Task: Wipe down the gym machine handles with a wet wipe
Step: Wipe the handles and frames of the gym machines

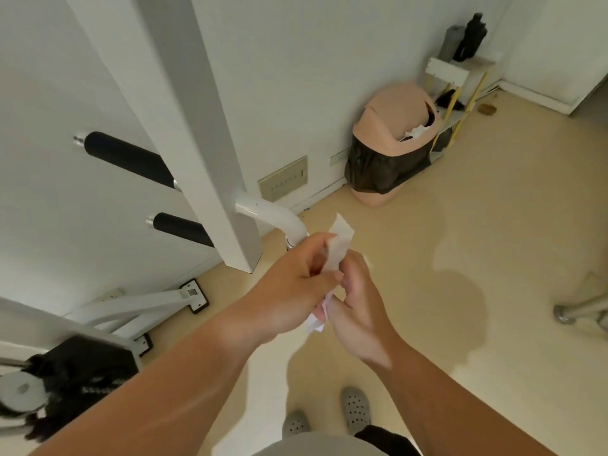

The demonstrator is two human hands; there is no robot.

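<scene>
The thin white wet wipe [339, 246] stands crumpled between both hands, just in front of the white curved steel tube [273, 213]; the left hand [289, 291] pinches its upper part between curled fingers and thumb, and the right hand [358, 301] curls round its lower end; it looks as if it is being opened or refolded, so best spread it into a flat pad, wrap it round each of the two black foam-covered handles [128, 159], which are well apart to the left, and draw it along their whole length; below lies a pale beige smooth floor [477, 225], with a pink swing-lid plastic bin [394, 106] against the white wall [296, 60].
</scene>
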